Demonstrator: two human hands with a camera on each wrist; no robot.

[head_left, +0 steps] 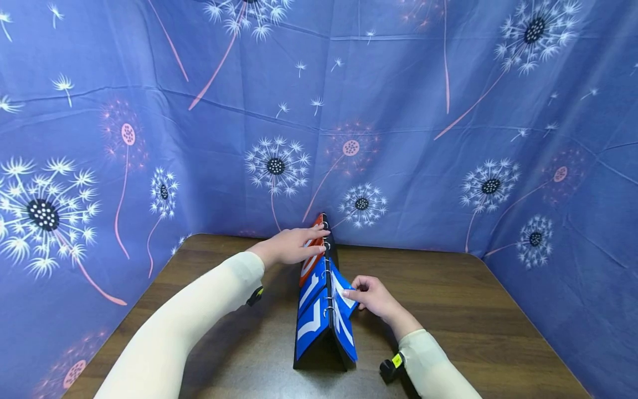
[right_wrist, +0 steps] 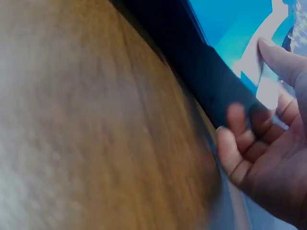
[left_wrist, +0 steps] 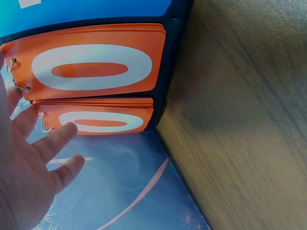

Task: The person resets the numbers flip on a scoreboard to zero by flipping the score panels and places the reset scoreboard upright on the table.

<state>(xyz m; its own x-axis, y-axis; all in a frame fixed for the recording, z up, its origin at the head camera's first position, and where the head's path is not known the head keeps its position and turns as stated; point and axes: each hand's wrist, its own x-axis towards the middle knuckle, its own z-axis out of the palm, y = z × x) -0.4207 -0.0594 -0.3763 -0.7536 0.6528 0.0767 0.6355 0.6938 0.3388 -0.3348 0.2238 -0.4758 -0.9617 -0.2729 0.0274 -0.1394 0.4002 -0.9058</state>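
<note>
A tent-shaped flip scoreboard [head_left: 319, 327] with ring-bound cards stands on the wooden table [head_left: 448, 310]. It has blue cards at the near end and orange cards [head_left: 308, 266] at the far end. My left hand [head_left: 311, 244] lies with straight fingers across the top rings at the far end. In the left wrist view, the open left hand [left_wrist: 43, 163] sits beside two orange "0" card stacks [left_wrist: 96, 67]. My right hand [head_left: 355, 293] pinches the edge of a blue card [head_left: 343, 287] on the right face. The right wrist view shows its fingers [right_wrist: 240, 143] curled by the black frame [right_wrist: 201, 62].
A blue cloth with dandelion prints [head_left: 399, 111] walls in the table on the left, back and right. Bare wood [head_left: 239, 354] lies on both sides of the scoreboard. Small black wrist devices sit at my right cuff [head_left: 391, 368] and left cuff [head_left: 255, 295].
</note>
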